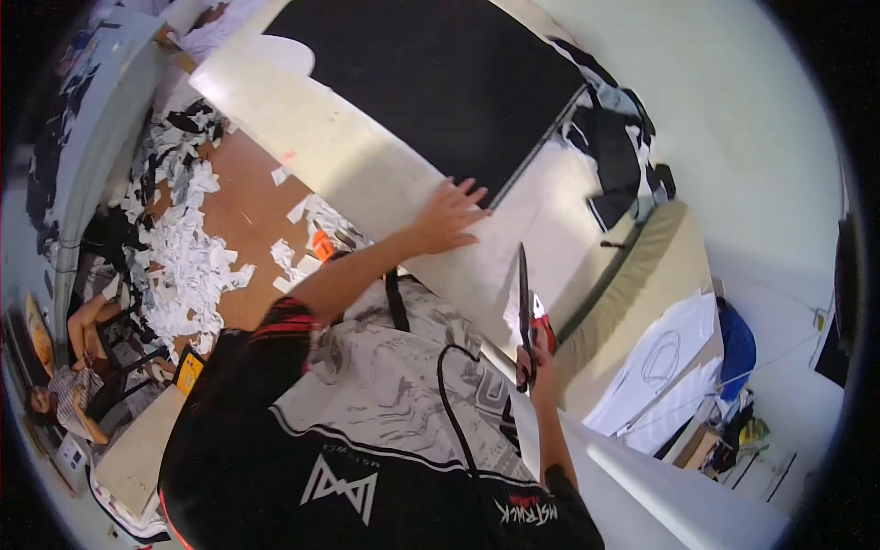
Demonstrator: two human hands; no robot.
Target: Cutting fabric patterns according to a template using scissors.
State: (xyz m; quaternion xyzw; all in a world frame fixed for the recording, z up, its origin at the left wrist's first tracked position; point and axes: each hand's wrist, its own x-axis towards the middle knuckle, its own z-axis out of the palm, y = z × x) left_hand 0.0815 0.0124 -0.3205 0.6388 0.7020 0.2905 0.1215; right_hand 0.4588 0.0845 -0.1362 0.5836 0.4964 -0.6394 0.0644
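A large black piece of fabric [440, 82] lies flat on the long pale table [348, 151]. My left hand [449, 218], fingers spread, is at the near corner of the fabric; whether it presses on the cloth or hovers just over it is hard to tell. Close to my body at the table's near edge, my right hand [543, 359] grips a pair of dark scissors [524, 293], blades pointing away from me. Beside that hand is a red object [543, 328], partly hidden. My patterned shirt fills the lower middle.
Black and white cloth pieces [614, 170] are bunched along the table's right side. A cream padded roll [632, 270] and white sheets [660, 367] lie further right. White scraps [192, 266] litter the brown floor at left. Another person [78, 394] sits at lower left.
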